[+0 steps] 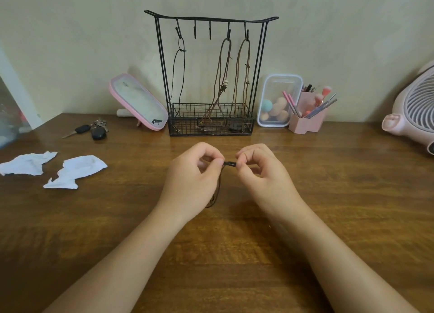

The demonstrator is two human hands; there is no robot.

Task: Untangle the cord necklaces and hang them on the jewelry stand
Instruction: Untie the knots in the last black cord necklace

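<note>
Wooden tabletop (234, 254) lies under both hands: the left hand (192, 171) and right hand (260, 171) pinch a dark cord necklace (229, 164), its taut stretch running left-right and the slack trailing nearward. Farther back, three hung necklaces (224, 88) dangle vertically from the wire jewelry stand (211, 19).
</note>
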